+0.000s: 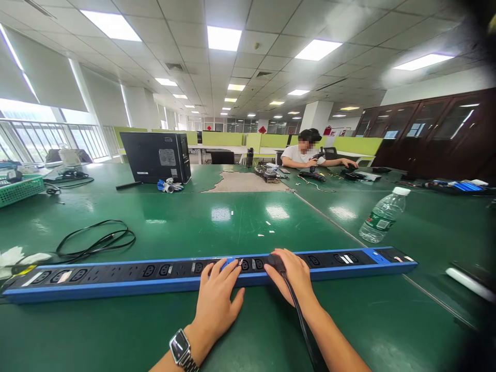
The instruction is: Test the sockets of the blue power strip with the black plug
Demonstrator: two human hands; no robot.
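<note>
Bright office you've got there, with lit ceiling panels [225,39] overhead, dark wood cabinets [426,129] off to the right and a big green worktop [163,227] right in front of you. Your long blue-and-black power strip [251,280] lies across the near part of it, running nearly the whole width of your view. Of your two hands, the left hand [217,289] isn't gripping anything: fingers spread and resting on top of the strip around the middle, watch [180,347] on the wrist. Your right hand [294,274] is closed around a black plug [276,262] at the strip, just right of the left one, with its thick cord [298,305] trailing down toward you. Can't tell if that plug is fully seated in a socket, tbh. Behind the strip, a loose black cable [96,243] sits on the left and a water bottle [383,217] stands on the right. Farther back there's a black computer case [155,157] with gloves [170,186] beside it, plus a co-worker [296,156] seated across from you.
</note>
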